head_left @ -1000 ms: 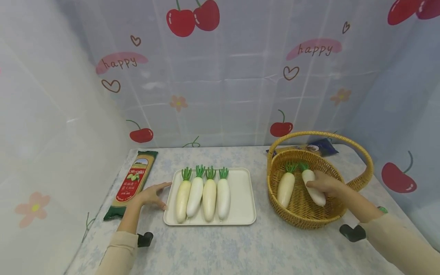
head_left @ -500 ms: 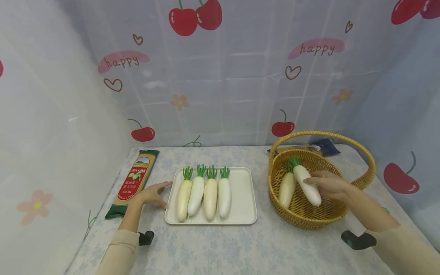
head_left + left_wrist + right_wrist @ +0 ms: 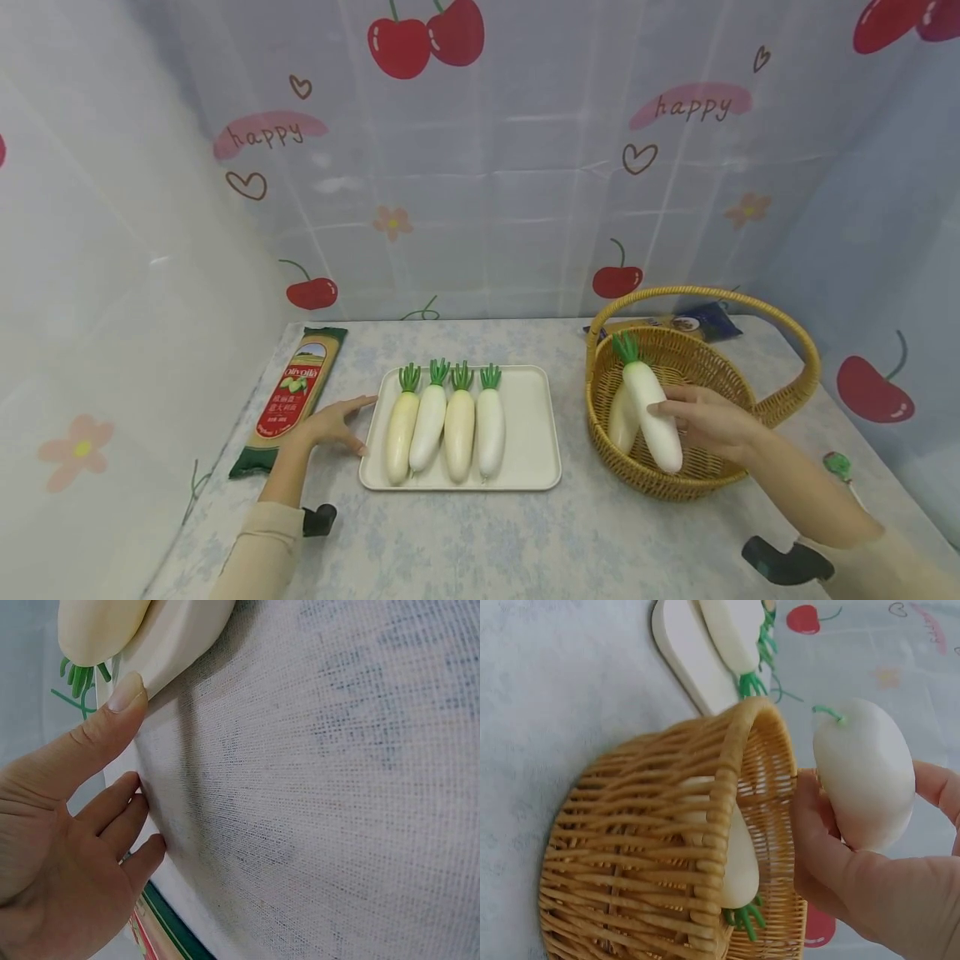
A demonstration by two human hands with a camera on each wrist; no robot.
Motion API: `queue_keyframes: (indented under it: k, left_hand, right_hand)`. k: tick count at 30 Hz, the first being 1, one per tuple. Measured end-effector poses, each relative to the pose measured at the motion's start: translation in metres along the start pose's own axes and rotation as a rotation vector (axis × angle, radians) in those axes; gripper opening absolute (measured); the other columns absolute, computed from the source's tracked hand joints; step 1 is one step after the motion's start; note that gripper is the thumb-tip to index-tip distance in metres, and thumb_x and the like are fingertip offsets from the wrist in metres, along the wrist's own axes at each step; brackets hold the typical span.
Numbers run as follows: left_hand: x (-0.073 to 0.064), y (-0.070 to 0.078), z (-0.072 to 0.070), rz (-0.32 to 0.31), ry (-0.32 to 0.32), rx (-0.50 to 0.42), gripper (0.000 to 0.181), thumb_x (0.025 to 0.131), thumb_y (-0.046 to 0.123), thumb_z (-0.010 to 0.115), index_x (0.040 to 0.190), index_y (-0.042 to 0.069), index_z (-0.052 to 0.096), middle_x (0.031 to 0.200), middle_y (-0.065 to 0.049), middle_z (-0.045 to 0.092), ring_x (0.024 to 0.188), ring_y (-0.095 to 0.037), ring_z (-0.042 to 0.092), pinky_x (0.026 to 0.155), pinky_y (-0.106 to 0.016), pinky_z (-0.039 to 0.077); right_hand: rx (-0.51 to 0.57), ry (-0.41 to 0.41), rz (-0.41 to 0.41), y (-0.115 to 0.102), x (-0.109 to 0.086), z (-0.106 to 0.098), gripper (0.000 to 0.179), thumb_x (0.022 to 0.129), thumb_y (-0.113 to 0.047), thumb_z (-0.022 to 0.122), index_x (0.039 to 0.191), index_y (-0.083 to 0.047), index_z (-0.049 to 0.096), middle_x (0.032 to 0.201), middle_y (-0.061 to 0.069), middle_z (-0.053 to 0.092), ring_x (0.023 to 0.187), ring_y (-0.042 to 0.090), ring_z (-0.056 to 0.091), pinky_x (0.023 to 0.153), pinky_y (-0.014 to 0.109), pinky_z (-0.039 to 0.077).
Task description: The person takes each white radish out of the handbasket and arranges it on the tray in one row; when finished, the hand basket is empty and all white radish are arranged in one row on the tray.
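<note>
My right hand [image 3: 708,423] grips a white radish [image 3: 649,404] with green leaf stubs over the wicker basket [image 3: 660,485]. In the right wrist view the held radish [image 3: 866,776] hangs above the basket rim, between thumb and fingers. Partly hidden behind it, a creamier radish [image 3: 622,421] lies inside the basket. At the left, my left hand [image 3: 330,427] spreads its fingers along the side of a cream tray [image 3: 528,433], thumb tip right at the rim in the left wrist view. Several radishes [image 3: 459,433] lie side by side on the tray, leaves pointing away.
A spaghetti packet [image 3: 291,396] lies left of the tray. Behind the basket lies a dark blue packet [image 3: 708,321], and the tall basket handle [image 3: 693,291] arches over the opening. A small green-headed item [image 3: 836,465] sits at the right, and a printed curtain [image 3: 480,183] closes the back.
My right hand has lifted the white radish from the basket and moved it left and toward me, across the other radish. The left hand has stayed at the tray's side.
</note>
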State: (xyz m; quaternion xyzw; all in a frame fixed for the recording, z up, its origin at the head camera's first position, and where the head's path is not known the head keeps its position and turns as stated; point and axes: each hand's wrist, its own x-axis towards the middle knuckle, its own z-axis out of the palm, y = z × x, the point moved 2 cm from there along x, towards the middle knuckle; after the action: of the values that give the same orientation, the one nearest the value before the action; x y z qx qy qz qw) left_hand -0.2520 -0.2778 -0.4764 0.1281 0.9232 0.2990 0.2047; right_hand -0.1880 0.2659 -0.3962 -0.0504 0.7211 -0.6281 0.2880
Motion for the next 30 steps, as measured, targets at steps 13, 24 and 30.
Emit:
queue_keyframes:
  k: [13,24,30]
  left_hand:
    - [-0.001,-0.001,0.0,-0.006,0.001,-0.015,0.097,0.062,0.014,0.087,0.143,-0.001,0.035,0.145,-0.034,0.028,0.133,-0.051,0.025,0.104,-0.062,0.028]
    - [-0.001,-0.001,0.001,-0.009,-0.001,-0.021,0.097,0.062,0.014,0.087,0.143,0.0,0.036,0.145,-0.033,0.028,0.133,-0.051,0.024,0.104,-0.063,0.028]
    - [-0.001,0.0,0.001,-0.005,0.003,-0.019,0.097,0.062,0.014,0.087,0.143,-0.001,0.036,0.145,-0.034,0.028,0.133,-0.051,0.025,0.104,-0.062,0.028]
  right_hand:
    - [0.077,-0.12,-0.067,0.001,-0.014,0.022,0.079,0.092,-0.012,0.054,0.14,0.021,0.0,0.122,0.009,0.052,0.108,0.015,0.058,0.095,0.032,0.048]
    - [0.124,-0.15,-0.073,0.002,-0.015,0.05,0.084,0.09,-0.012,0.059,0.139,0.022,0.001,0.13,0.019,0.051,0.11,0.019,0.058,0.091,0.04,0.051]
    - [0.067,-0.08,-0.055,0.001,-0.012,0.066,0.085,0.086,-0.014,0.063,0.14,0.02,0.007,0.135,0.031,0.042,0.11,0.022,0.056,0.09,0.041,0.051]
